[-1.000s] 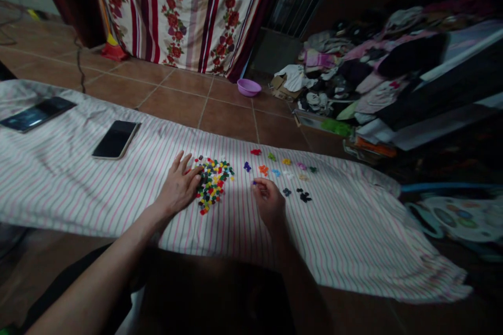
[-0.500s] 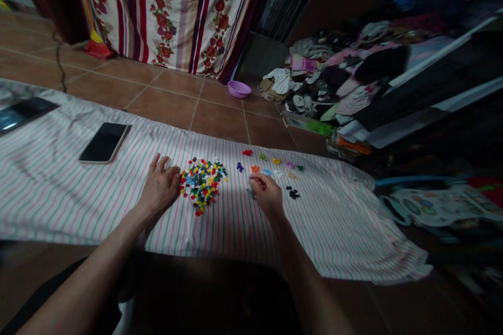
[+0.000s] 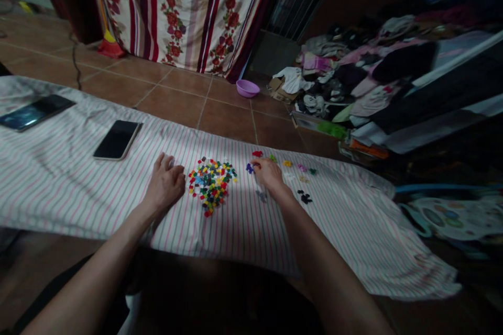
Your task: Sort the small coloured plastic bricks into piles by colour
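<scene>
A heap of small mixed-colour beads (image 3: 211, 182) lies on a pink-striped cloth (image 3: 78, 183) spread over the floor. My left hand (image 3: 165, 186) rests on the cloth just left of the heap, fingers curled, touching no bead that I can see. My right hand (image 3: 268, 174) reaches forward among small sorted clusters: a purple one (image 3: 249, 168) and a red one (image 3: 257, 154) by its fingertips, yellow (image 3: 287, 163), pink and green further right, black (image 3: 304, 197) nearer. Its fingers are pinched together; what they hold is too small to see.
A dark phone (image 3: 117, 139) and a tablet (image 3: 34, 112) lie on the cloth to the left. Beyond is brown tile floor with a purple bowl (image 3: 248, 88), a flowered hanging sheet (image 3: 188, 5) and a pile of clothes (image 3: 353, 78) at the right.
My right hand has moved forward from near the black beads up to the purple and red clusters. My left hand has drawn back off the heap's edge and curled its fingers.
</scene>
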A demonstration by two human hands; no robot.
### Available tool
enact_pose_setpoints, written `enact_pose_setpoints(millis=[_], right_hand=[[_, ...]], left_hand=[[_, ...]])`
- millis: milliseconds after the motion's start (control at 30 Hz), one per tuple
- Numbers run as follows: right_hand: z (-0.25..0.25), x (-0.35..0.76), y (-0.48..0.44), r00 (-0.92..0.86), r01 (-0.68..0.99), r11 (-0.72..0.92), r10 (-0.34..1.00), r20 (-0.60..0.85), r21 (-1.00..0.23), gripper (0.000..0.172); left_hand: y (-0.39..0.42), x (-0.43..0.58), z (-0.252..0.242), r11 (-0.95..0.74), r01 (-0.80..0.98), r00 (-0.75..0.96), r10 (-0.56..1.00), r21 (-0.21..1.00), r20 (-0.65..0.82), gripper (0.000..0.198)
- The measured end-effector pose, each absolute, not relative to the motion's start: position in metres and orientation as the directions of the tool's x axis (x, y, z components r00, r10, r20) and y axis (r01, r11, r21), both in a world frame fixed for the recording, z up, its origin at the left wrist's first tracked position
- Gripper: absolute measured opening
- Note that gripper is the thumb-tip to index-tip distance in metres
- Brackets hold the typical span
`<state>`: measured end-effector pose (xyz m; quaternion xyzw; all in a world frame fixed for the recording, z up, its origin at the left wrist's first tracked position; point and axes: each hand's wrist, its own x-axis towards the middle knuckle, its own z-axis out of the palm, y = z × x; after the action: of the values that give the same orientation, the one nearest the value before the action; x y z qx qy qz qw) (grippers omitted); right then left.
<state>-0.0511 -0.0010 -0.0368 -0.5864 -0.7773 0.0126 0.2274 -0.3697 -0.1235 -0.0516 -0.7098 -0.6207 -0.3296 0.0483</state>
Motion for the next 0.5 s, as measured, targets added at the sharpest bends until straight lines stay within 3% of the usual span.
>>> enact_pose_setpoints(millis=[167, 367, 500], right_hand=[[-0.038, -0.052, 0.0, -0.178, 0.893, 0.275, 0.943, 0.281, -0.356, 0.024], [-0.023, -0.058, -0.018, -0.181, 0.856, 0.336, 0.907, 0.381, -0.393, 0.029], [-0.008, -0.072, -0.056, -0.202, 0.77, 0.41, 0.883, 0.423, -0.488, 0.028]], left_hand=[[-0.123, -0.373, -0.054, -0.234, 0.895, 0.016, 0.867, 0.38, 0.498, 0.03], [-0.125, -0.368, -0.049, -0.322, 0.85, 0.093, 0.871, 0.417, 0.482, 0.038], [-0.127, -0.361, -0.044, -0.374, 0.814, 0.141, 0.869, 0.444, 0.474, 0.039]])
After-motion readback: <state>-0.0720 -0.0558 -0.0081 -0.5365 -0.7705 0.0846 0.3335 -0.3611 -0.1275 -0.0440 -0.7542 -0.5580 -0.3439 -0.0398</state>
